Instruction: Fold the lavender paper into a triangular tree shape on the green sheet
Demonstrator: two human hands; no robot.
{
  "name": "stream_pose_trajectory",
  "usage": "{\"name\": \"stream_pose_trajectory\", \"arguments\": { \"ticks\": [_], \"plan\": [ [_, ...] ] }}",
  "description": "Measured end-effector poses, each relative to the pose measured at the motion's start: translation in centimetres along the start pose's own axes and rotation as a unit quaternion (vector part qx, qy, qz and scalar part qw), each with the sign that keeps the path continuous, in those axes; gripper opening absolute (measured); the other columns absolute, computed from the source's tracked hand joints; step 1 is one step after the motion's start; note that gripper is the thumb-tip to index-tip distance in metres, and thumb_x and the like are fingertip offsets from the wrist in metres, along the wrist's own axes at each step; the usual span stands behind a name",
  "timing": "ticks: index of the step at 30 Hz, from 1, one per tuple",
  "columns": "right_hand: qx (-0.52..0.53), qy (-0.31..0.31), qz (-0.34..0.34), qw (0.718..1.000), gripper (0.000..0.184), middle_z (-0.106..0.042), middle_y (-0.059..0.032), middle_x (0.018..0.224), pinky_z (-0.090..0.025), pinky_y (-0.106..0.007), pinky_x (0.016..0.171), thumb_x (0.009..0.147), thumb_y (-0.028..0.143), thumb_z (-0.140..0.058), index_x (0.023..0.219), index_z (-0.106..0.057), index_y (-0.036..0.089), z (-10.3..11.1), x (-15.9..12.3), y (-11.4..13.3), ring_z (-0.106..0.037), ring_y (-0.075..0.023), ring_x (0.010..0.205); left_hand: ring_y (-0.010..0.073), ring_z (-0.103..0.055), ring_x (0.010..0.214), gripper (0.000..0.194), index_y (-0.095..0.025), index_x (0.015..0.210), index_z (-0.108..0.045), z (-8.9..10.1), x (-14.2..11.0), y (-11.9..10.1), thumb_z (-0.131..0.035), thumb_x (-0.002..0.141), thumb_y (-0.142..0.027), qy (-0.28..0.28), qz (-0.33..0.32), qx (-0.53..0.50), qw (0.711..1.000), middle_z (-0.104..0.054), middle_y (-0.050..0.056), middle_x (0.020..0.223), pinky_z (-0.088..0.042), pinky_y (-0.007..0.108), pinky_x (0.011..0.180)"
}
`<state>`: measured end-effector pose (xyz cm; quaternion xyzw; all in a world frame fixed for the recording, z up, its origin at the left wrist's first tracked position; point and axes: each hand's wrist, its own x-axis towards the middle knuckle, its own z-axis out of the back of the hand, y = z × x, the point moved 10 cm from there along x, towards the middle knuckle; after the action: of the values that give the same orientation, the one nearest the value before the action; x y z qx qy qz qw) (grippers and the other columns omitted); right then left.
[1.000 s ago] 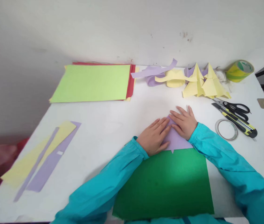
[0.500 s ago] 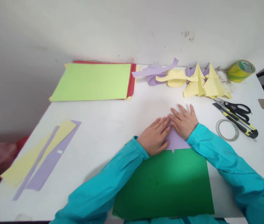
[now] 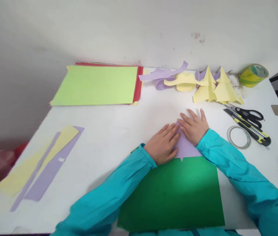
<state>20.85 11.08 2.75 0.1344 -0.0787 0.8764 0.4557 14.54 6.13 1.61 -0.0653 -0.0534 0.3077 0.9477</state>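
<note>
A folded purple paper (image 3: 187, 148) lies over the upper part of a green sheet (image 3: 178, 193), a small point of it hanging down onto the green. My left hand (image 3: 162, 144) rests flat on its left side, fingers stretched toward the top. On the paper's upper right edge lies my right hand (image 3: 194, 127), palm down with the fingers spread. The fingertips of both hands nearly meet near the paper's top corner. Much of the purple paper's left side is hidden under my left hand.
Paper strips (image 3: 43, 164) in yellow and purple lie at left. Behind them is a stack of coloured sheets (image 3: 97, 85). Curled strips (image 3: 187, 82), yellow folded cones (image 3: 208, 87) and a tape roll (image 3: 253, 75) stand along the wall. Scissors (image 3: 249, 114), a utility knife (image 3: 249, 127) and a thin tape ring (image 3: 239, 137) lie at right.
The camera view has shifted very slightly. Both hands stay pressed on the purple paper, with hardly any movement.
</note>
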Motion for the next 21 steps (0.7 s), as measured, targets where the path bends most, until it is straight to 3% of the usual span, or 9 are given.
{"name": "stream_pose_trajectory", "arguments": {
  "ticks": [12,21],
  "plan": [
    [-0.014,-0.015,-0.03,0.999,0.035,-0.057,-0.0052,0.133,-0.012,-0.062,0.11,0.096,0.033,-0.038,0.122,-0.06,0.023,-0.05,-0.09,-0.49,-0.04,-0.0292,0.13,0.0367,-0.031,0.136,0.058,0.002,0.13,-0.048,0.13,0.01,-0.04,-0.046,0.087,-0.037,-0.003,0.0,-0.001,1.0,-0.039,0.027,0.142,-0.027,0.053,0.111],
    [0.029,0.049,-0.028,0.998,0.036,-0.052,-0.004,0.138,-0.018,-0.063,0.107,0.095,0.032,-0.037,0.125,-0.058,0.027,-0.98,-0.12,-0.76,-0.037,-0.0307,0.131,0.036,-0.03,0.137,0.058,-0.001,0.133,-0.047,-0.14,-0.33,0.48,-0.046,0.087,-0.037,-0.017,-0.01,-0.014,1.0,-0.036,0.026,0.144,-0.026,0.054,0.111]
  ]
}}
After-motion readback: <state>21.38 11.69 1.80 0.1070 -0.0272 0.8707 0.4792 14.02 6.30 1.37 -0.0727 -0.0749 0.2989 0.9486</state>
